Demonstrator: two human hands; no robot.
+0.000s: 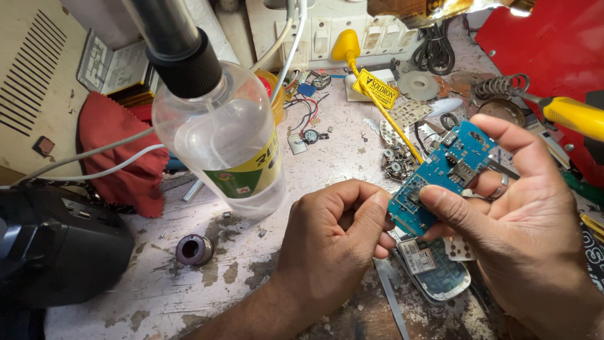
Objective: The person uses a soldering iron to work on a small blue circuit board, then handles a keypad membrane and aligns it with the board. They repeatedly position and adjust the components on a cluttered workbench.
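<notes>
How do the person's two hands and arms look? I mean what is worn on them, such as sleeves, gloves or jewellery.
Both hands are bare, without gloves. The left hand shows no ring, and the left forearm is uncovered, with no sleeve or watch in view. The right hand wears one plain silver-coloured ring on a finger. The right wrist is at the picture's edge, and no sleeve shows there.

An electronics repair workshop. The stained workbench (pixel 189 283) is littered with a blue circuit board (pixel 440 173), loose components (pixel 397 160), a soldering iron (pixel 377 101) and a wall switchboard (pixel 352 34).
</notes>
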